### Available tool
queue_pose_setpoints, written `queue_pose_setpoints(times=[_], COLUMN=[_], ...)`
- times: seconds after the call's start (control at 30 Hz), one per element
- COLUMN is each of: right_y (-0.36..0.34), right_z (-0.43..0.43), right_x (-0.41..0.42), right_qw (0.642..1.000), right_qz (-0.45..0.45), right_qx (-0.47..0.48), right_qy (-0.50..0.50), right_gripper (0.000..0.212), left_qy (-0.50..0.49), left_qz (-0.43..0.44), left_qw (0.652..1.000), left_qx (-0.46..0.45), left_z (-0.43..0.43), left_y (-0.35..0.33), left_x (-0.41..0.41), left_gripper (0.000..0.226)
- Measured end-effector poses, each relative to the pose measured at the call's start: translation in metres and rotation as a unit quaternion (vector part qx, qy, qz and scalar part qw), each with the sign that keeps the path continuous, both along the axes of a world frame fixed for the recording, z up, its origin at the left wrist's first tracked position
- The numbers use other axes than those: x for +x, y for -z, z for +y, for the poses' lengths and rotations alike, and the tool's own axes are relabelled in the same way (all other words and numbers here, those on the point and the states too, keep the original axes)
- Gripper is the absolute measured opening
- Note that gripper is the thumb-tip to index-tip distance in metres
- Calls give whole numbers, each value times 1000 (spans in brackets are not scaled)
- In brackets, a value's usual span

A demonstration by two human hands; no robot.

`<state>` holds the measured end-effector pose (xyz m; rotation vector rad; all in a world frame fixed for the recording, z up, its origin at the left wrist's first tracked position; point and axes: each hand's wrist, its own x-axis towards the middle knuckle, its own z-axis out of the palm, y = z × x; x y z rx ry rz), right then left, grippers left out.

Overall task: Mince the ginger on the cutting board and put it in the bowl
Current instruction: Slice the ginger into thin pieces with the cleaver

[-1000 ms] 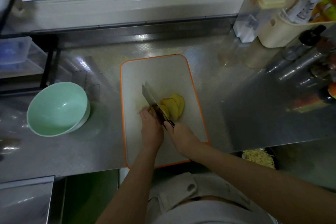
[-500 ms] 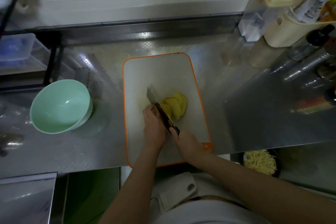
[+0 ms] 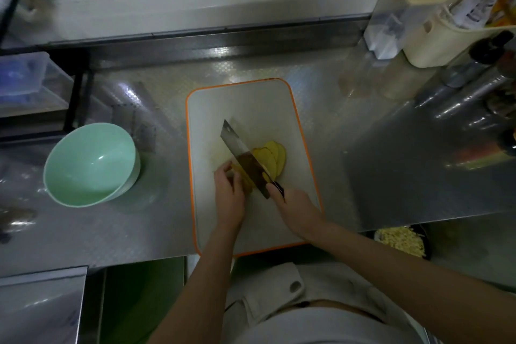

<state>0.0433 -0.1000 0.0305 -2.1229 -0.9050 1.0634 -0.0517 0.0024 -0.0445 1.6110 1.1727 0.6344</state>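
Right grip (image 3: 296, 208) is wrapped tight round the handle of the knife (image 3: 242, 158), fingers curled, and the blade runs away from it on a slant, up and to the left across the cutting board (image 3: 251, 103). The edge is down by the ginger. Left grip (image 3: 229, 198) sits just beside the right one, on the other side of the blade, fingers bent and fingertips clamped on the ginger chunk (image 3: 247, 180), with the flat of the blade close against them. I cannot tell whether the edge is touching the board. Past the blade from my left grip, right next to the knife, the ginger slices (image 3: 275, 158) lie fanned and overlapping on the board. The bowl (image 3: 89, 165), pale green, stands upright on the worktop (image 3: 391, 162) well off to the left of my left grip, apart from the board, with nothing visible inside it.
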Motion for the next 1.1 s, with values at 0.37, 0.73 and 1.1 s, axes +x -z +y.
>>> queue_pose_setpoints(times=[0.37,0.73,1.1], right_y=[-3,-1,-2], right_z=[-5,-14,-18], right_x=[-2,-8,-13], right_qw=[999,999,997], right_qz=[-31,-33,-56], right_qx=[15,-16,-42], right_qy=[-13,-11,-13], right_gripper=[40,41,39], left_qy=[45,44,44], left_qz=[-65,-69,-44], left_qw=[996,997,998], left_qx=[-37,-13,12], left_z=[-3,-7,-9], left_y=[-1,2,5], left_x=[-7,-7,-5], left_gripper=[41,32,41])
